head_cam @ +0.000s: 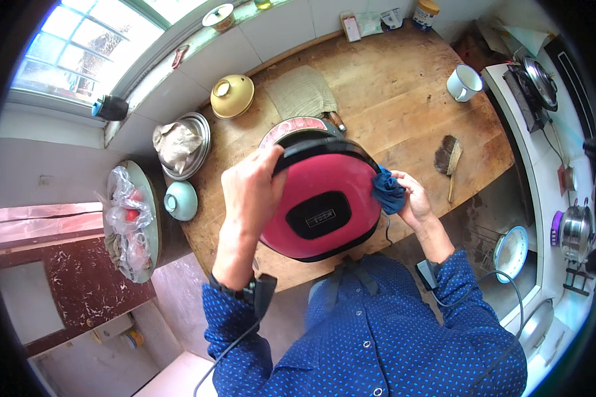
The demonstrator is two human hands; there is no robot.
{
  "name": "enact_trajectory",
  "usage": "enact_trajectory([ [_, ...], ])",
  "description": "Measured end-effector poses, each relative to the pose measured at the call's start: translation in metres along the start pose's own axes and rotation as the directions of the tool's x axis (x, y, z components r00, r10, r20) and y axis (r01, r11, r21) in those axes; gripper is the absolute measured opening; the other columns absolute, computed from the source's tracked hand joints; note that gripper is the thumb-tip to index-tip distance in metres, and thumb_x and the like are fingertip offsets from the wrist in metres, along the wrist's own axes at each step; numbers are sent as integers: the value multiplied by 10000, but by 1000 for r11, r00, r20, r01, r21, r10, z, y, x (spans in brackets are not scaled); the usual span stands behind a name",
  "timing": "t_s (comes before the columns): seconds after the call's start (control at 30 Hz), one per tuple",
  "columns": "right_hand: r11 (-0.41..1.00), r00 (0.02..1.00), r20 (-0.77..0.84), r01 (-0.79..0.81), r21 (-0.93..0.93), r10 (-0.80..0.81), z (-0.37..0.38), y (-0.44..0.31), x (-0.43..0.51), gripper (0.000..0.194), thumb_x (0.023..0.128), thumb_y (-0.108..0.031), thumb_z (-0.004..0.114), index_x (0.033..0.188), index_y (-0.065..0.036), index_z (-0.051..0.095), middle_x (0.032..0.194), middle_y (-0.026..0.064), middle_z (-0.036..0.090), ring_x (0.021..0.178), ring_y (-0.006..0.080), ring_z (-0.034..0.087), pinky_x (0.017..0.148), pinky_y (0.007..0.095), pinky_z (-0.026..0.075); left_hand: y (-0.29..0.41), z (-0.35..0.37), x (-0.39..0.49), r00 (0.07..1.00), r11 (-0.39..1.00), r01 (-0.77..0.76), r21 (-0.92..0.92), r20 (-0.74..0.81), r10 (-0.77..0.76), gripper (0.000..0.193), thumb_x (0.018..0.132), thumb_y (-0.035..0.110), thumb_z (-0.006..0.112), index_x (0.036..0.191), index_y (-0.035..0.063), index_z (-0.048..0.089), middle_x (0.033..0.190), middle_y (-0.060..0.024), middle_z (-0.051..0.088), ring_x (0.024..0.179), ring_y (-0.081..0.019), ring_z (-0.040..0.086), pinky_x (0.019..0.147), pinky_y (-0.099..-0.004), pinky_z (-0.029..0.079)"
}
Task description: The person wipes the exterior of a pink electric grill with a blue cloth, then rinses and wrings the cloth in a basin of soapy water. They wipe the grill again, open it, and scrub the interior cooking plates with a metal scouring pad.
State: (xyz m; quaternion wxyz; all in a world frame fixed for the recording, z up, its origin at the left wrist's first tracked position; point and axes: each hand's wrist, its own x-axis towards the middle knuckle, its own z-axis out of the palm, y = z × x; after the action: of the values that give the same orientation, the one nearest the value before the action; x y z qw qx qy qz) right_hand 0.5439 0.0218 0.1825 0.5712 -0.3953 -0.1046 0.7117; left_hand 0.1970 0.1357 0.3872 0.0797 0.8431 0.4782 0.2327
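In front of me on the wooden table is a red and black electric griddle with a black oval panel on its face. A black rim runs along its far edge, and my left hand grips this at the left corner. Behind the rim shows a grey-edged part with a red patterned panel; the rest of it is hidden. On the other side my right hand holds a crumpled blue cloth against the griddle's right edge. A thin cord trails down beside the griddle.
On the wooden table, a wooden-handled tool lies beside a beige cloth. A brush and enamel mug are at right. Leftward are a yellow bowl, metal plates and a pale green bowl.
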Motion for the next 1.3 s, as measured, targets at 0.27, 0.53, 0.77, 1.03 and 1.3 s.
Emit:
enact_trajectory([
  [0.27, 988, 991, 122, 37, 153, -56, 4, -19, -101, 468, 1093, -281, 626, 1470, -4, 641, 1424, 181, 744, 1281, 336, 742, 1089, 496, 615, 73, -28, -97, 976, 994, -70, 86, -202, 86, 390, 787, 103, 876, 1162, 91, 772, 944, -120, 737, 822, -335, 730, 724, -444, 580],
  [0.53, 954, 953, -49, 301, 6, -300, 16, 2, -148, 517, 917, 34, 720, 1422, -9, 619, 1437, 215, 703, 1316, 339, 716, 1146, 490, 601, 100, -28, -122, 966, 997, -55, 47, -248, 65, 392, 767, 29, 840, 1148, 76, 758, 942, -140, 725, 821, -362, 713, 747, -470, 584],
  [0.77, 191, 588, 408, 702, -686, -698, 75, -3, -132, 414, 858, 109, 694, 1248, -28, 716, 1254, 190, 705, 1128, 325, 751, 1006, 416, 612, 113, -30, -125, 968, 997, -29, 72, -248, 46, 383, 779, 41, 839, 1153, 62, 759, 963, -150, 718, 872, -370, 701, 786, -474, 565],
  [1.03, 581, 859, -12, 336, -741, -512, 38, -25, -124, 405, 951, 83, 687, 1350, 17, 678, 1207, 124, 777, 1098, 186, 767, 943, 318, 628, 136, -36, -150, 968, 999, -19, 29, -251, 26, 484, 721, 116, 1007, 1133, 47, 762, 967, -159, 743, 875, -365, 731, 788, -455, 591],
  [1.3, 699, 825, 192, 556, -449, -532, 63, -51, -155, 396, 1032, 49, 714, 1416, 49, 615, 1236, 130, 785, 1123, 154, 763, 1001, 331, 638, 147, -37, -175, 949, 996, -90, 7, -303, 88, 537, 702, 143, 1041, 1137, 42, 742, 980, -148, 761, 886, -372, 747, 822, -462, 615],
])
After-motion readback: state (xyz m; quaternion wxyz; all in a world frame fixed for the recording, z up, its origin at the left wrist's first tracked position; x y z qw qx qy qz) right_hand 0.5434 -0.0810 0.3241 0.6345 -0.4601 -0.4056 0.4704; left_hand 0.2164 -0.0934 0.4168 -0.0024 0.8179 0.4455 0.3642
